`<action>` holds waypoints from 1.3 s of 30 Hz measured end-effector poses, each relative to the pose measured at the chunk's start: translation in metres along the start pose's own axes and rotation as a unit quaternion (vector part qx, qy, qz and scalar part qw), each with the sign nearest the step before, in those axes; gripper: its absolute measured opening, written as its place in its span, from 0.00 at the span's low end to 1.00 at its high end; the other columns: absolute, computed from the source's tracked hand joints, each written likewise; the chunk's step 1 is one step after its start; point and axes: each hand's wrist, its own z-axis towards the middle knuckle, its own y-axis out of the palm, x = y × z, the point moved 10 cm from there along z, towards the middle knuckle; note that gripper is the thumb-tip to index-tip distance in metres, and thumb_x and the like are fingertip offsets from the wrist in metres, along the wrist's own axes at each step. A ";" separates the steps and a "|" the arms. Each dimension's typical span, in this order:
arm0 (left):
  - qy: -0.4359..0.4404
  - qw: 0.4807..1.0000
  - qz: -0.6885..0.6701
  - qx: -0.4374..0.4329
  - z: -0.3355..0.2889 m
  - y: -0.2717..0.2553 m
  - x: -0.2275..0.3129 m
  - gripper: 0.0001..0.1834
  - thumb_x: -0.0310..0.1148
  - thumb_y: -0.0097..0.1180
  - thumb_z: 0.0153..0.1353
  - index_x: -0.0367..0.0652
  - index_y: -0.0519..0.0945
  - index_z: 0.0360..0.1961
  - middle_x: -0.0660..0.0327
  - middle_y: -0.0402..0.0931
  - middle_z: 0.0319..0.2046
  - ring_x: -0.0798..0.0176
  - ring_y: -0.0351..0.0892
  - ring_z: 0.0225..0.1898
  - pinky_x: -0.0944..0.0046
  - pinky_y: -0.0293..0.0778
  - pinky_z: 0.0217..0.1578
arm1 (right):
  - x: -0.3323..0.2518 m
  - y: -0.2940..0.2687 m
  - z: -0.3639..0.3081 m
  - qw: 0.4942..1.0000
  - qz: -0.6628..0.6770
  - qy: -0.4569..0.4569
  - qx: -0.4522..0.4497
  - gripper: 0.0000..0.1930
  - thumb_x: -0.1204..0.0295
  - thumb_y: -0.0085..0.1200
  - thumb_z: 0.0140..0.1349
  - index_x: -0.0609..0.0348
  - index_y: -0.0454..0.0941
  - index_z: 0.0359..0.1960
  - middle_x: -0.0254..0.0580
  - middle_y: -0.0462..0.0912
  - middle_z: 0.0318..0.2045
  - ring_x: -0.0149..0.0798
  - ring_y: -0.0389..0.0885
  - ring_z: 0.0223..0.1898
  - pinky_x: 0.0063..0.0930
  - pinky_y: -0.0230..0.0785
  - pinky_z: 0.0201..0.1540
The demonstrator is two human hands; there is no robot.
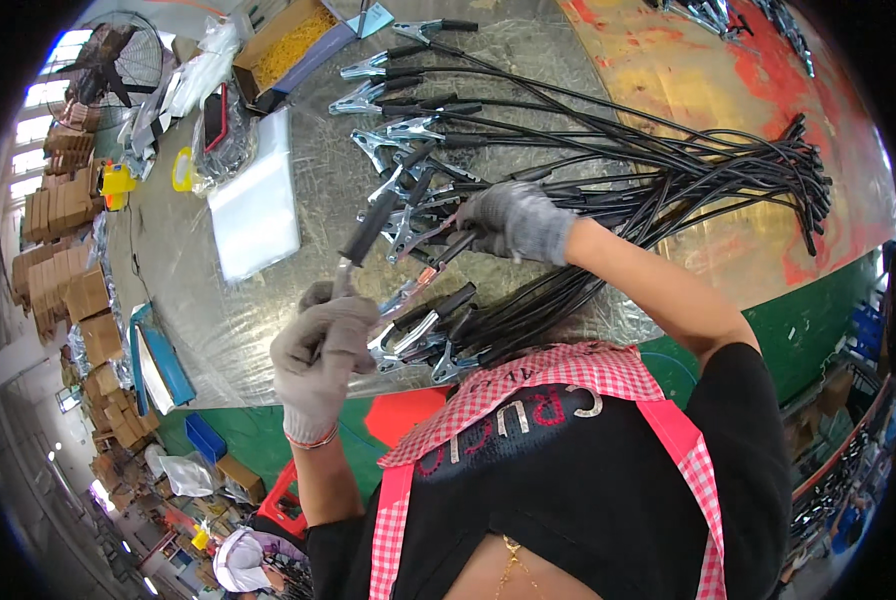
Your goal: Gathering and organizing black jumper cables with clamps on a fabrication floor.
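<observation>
My left hand (pixel 328 345), in a grey glove, is closed around the metal end of a black-sleeved piece (pixel 370 232); its exact kind is unclear. My right hand (pixel 518 222), also gloved, is closed at the fingers on a black-handled spring clamp (pixel 430 275), whose metal jaws slant down toward my left hand. Around both hands lie several silver clamps with black handles, such as one clamp (pixel 448 362) near the table's front edge. Black cables (pixel 658 180) run right from the clamps in a loose bundle. My right fingers partly hide the clamps behind them.
The plastic-covered table (pixel 348 310) carries a stack of clear bags (pixel 255 200), a red-edged phone (pixel 216 120) and a box of yellow pieces (pixel 293 50). A blue binder (pixel 163 360) sits at the left edge. Beyond are a fan (pixel 108 65), cartons (pixel 63 210) and another person (pixel 248 560).
</observation>
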 end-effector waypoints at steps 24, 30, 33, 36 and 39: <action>-0.191 0.974 -0.063 -0.103 -0.049 0.015 -0.104 0.11 0.34 0.57 0.61 0.40 0.83 0.41 0.65 0.78 0.31 0.74 0.75 0.25 0.74 0.70 0.24 | -0.081 0.110 -0.061 0.981 -0.085 0.064 -0.165 0.27 0.42 0.47 0.59 0.54 0.80 0.38 0.52 0.82 0.26 0.54 0.82 0.32 0.46 0.73 0.35; -0.195 0.965 -0.029 -0.175 -0.040 0.017 -0.164 0.17 0.38 0.57 0.62 0.35 0.81 0.45 0.59 0.81 0.37 0.70 0.79 0.34 0.70 0.77 0.32 | 0.082 0.000 -0.129 0.951 -0.122 0.281 0.042 0.21 0.52 0.51 0.62 0.58 0.79 0.42 0.56 0.82 0.31 0.54 0.81 0.36 0.46 0.72 0.41; -0.128 0.967 0.181 -0.126 0.002 0.011 -0.149 0.19 0.42 0.57 0.61 0.38 0.82 0.45 0.54 0.82 0.41 0.63 0.81 0.40 0.64 0.76 0.42 | 0.106 -0.009 -0.128 0.939 -0.187 0.263 0.120 0.16 0.63 0.56 0.59 0.56 0.78 0.46 0.53 0.81 0.39 0.51 0.81 0.41 0.45 0.72 0.42; -0.093 0.940 0.328 -0.028 0.054 -0.003 -0.153 0.26 0.52 0.54 0.58 0.42 0.80 0.48 0.51 0.81 0.44 0.54 0.81 0.45 0.61 0.72 0.50 | 0.109 0.005 -0.102 0.916 -0.305 0.251 0.073 0.16 0.67 0.55 0.59 0.53 0.77 0.48 0.49 0.78 0.43 0.49 0.80 0.43 0.44 0.73 0.42; -0.151 0.935 0.306 -0.096 0.083 0.029 -0.185 0.30 0.55 0.54 0.56 0.42 0.78 0.50 0.50 0.81 0.43 0.52 0.80 0.47 0.59 0.71 0.48 | 0.116 0.016 -0.078 0.898 -0.353 0.262 0.023 0.12 0.67 0.51 0.60 0.51 0.79 0.44 0.46 0.77 0.43 0.47 0.79 0.45 0.44 0.72 0.46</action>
